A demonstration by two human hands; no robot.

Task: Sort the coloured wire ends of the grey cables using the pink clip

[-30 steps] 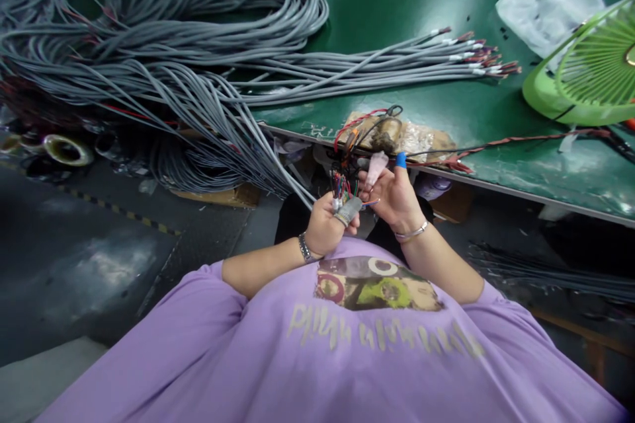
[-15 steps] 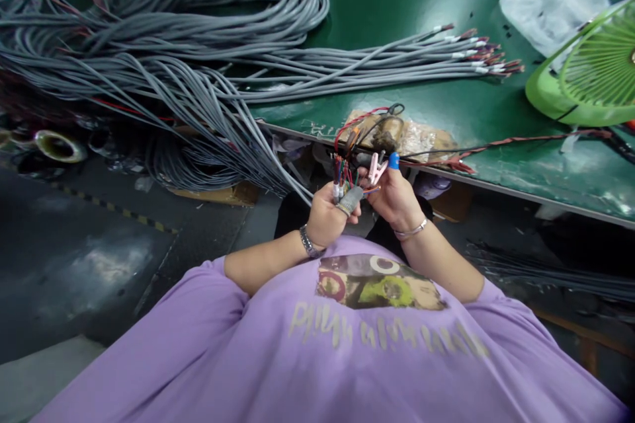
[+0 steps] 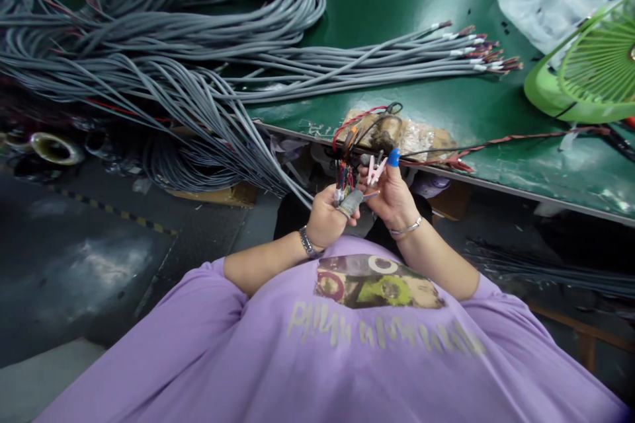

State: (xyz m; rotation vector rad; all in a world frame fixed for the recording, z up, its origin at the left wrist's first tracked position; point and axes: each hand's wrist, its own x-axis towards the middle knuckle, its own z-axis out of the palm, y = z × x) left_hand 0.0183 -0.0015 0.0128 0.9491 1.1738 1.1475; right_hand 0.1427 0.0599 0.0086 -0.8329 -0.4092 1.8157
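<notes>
My left hand (image 3: 326, 219) is closed around the ends of several grey cables (image 3: 270, 157), with a grey cover on its thumb. Thin coloured wires (image 3: 346, 174) with white sleeves stick up out of that fist. Close beside it, my right hand (image 3: 395, 201) wears a blue cover on the thumb tip. A pink clothespin (image 3: 376, 172) sits between its thumb and fingers, its legs spread apart. Orange and blue wire tips (image 3: 372, 194) reach from the left hand toward the right palm. The right fingertips are partly hidden behind the wires.
A brown block (image 3: 389, 130) wrapped in clear tape, with red and black leads, lies at the edge of the green table (image 3: 367, 0). Piled grey cables (image 3: 198, 30) cover the table's left side. A green fan (image 3: 590, 69) and a plastic bag (image 3: 553, 3) stand right.
My right hand has shifted slightly left, and the pink clothespin has turned a little in it. The left hand keeps its grip on the cable ends.
</notes>
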